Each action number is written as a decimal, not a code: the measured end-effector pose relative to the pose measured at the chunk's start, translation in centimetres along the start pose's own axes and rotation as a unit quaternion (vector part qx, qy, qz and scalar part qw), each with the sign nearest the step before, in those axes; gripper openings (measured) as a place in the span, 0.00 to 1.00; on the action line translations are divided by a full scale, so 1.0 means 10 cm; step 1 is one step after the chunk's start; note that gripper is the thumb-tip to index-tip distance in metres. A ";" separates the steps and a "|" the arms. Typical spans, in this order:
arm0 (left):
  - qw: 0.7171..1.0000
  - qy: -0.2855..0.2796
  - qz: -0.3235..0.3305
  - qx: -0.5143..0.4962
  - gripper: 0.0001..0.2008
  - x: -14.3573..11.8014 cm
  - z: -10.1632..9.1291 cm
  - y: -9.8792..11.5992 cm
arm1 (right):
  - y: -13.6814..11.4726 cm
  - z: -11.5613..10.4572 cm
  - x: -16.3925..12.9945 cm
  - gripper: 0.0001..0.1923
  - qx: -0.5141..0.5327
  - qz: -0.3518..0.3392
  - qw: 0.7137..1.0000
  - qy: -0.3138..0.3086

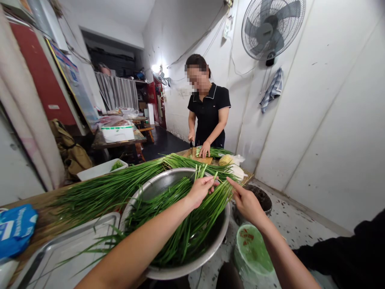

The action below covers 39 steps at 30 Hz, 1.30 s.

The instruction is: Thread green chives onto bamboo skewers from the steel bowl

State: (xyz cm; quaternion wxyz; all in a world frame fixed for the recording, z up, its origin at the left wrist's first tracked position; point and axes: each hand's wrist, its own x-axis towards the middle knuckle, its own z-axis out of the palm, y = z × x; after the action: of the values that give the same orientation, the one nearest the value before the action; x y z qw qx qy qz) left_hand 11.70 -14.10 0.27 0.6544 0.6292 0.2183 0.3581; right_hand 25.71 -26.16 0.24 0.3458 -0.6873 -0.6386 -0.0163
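- Chive bundle (pixel 192 224) in steel basin (pixel 156 185); long axis from 7 to 1 o'clock, cut ends far.
- Left hand (pixel 201 189) clamped on cut ends, nearer.
- Right hand (pixel 247 202) at 3 o'clock, fingers loose, index touching stalks.
- Loose chives (pixel 102 190) at 10 o'clock on table; co-worker (pixel 208 116) at 12.

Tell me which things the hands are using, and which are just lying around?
In use:
left hand and right hand, both on the bunch of chives
metal basin under the chives

Lying about:
metal tray
blue bag
green bucket
wall fan
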 end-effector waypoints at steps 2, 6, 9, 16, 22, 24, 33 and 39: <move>0.998 0.048 0.026 0.029 0.16 0.01 0.02 0.00 | 0.00 0.01 -0.01 0.26 0.004 -0.001 1.000 0.005; 0.987 0.149 0.038 0.043 0.16 0.04 0.04 0.00 | 0.00 0.02 -0.02 0.25 0.003 0.003 1.000 0.007; 0.984 0.170 0.033 0.052 0.16 0.06 0.03 0.00 | -0.02 0.03 -0.03 0.25 -0.001 0.004 1.000 0.009; 0.982 0.173 0.037 0.062 0.16 0.04 0.02 0.02 | -0.08 0.01 -0.02 0.25 0.013 0.004 1.000 0.013; 0.982 0.174 0.025 0.063 0.15 0.04 0.03 0.02 | -0.09 0.02 -0.03 0.25 0.030 0.003 0.999 0.013; 0.985 0.162 0.020 0.051 0.15 0.04 0.04 0.03 | -0.09 0.02 -0.03 0.24 0.026 0.004 1.000 0.014; 0.991 0.119 0.016 0.051 0.12 0.00 0.08 0.06 | -0.02 0.04 -0.04 0.25 0.020 0.004 1.000 0.019; 0.993 0.113 0.018 0.040 0.12 0.00 0.10 0.02 | -0.01 0.03 -0.05 0.25 0.029 0.009 0.999 0.018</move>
State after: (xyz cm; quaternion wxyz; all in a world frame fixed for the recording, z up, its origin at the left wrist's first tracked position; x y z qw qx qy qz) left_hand 12.37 -14.74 0.60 0.5930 0.6141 0.2936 0.4302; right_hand 25.39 -26.50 -0.17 0.3767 -0.6826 -0.6262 -0.0071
